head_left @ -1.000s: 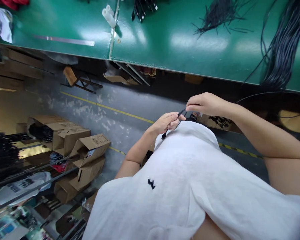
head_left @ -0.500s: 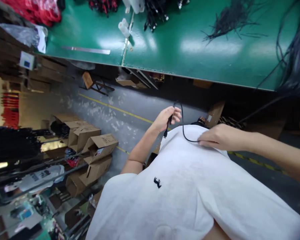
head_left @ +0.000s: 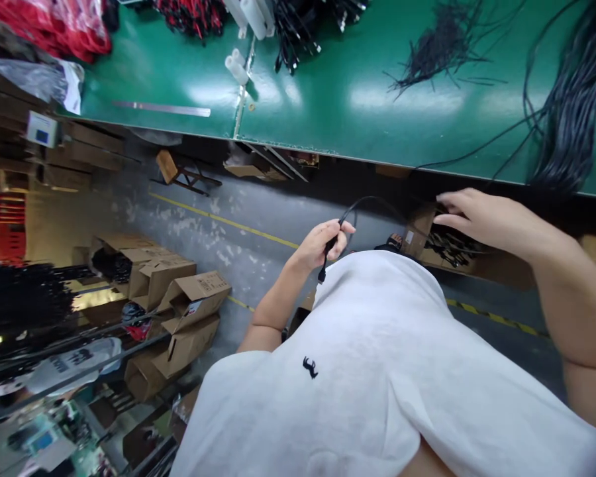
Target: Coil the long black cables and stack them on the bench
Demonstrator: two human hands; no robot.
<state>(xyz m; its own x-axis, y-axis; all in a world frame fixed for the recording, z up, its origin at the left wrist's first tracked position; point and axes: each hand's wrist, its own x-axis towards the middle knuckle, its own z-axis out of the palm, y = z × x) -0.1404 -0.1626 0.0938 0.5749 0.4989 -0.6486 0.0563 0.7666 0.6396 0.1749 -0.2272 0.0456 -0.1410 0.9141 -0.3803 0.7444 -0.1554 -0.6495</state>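
My left hand (head_left: 324,244) is closed around a black cable (head_left: 322,273), and the cable's plug end hangs below the fingers. From the top of that hand the cable arcs to the right and fades against the dark area under the table. My right hand (head_left: 464,211) is raised near the table's front edge, thumb and fingers apart, with nothing visible between them. Close above it, a thin black strand trails along the edge from a thick bundle of black cables (head_left: 571,112).
The green table (head_left: 328,126) carries a pile of black ties (head_left: 437,46), black cable ends (head_left: 293,40), white rolls (head_left: 237,68) and a metal ruler (head_left: 163,108). Cardboard boxes (head_left: 198,291) and a wooden stool (head_left: 166,167) stand on the floor. An open box (head_left: 496,265) holds black cables.
My right hand has let go of the cable and moved up and right toward the table edge. My left hand keeps its hold, slightly lower. The view has shifted a little.
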